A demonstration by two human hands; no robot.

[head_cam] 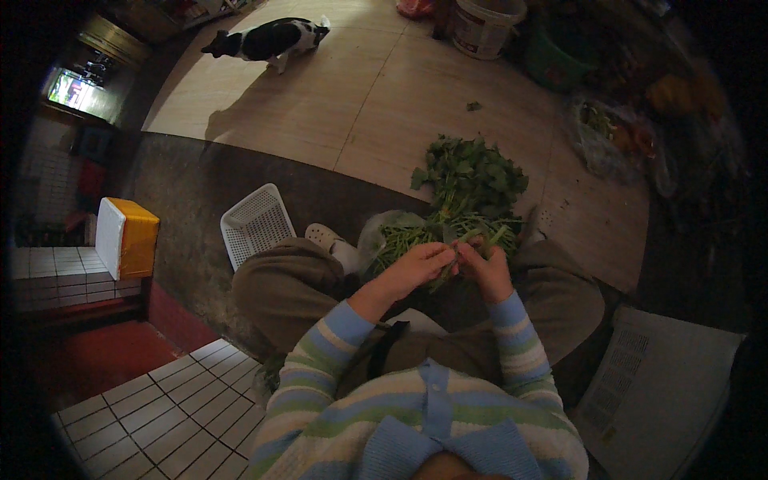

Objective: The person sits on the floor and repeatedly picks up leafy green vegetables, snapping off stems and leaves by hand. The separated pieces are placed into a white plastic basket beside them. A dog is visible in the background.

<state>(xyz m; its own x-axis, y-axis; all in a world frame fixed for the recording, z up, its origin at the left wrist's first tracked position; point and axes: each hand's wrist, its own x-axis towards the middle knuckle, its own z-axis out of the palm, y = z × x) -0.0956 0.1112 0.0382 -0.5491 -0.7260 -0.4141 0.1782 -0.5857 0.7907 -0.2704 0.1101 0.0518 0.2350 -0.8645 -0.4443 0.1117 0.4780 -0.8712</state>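
Observation:
Between my knees, my left hand (423,264) and my right hand (487,270) meet at the fingertips around green stalks (495,236). The right hand grips the stalks, and the left fingers pinch at their lower part. Just beyond lies a heap of leafy greens (477,171), with dark leaves spread on the floor and a bundle of cut-looking stems (403,241) nearer to me. A clear plastic bag (373,237) shows at the left of the stems. Part of the stems is hidden behind my hands.
A white perforated plastic basket (258,222) is tilted by my left knee. A black-and-white cat (276,41) stands on the tiled floor (312,108). Farther right are a white bucket (485,33), a green tub (561,60) and a plastic bag of vegetables (606,135). A yellow-sided box (139,239) sits left.

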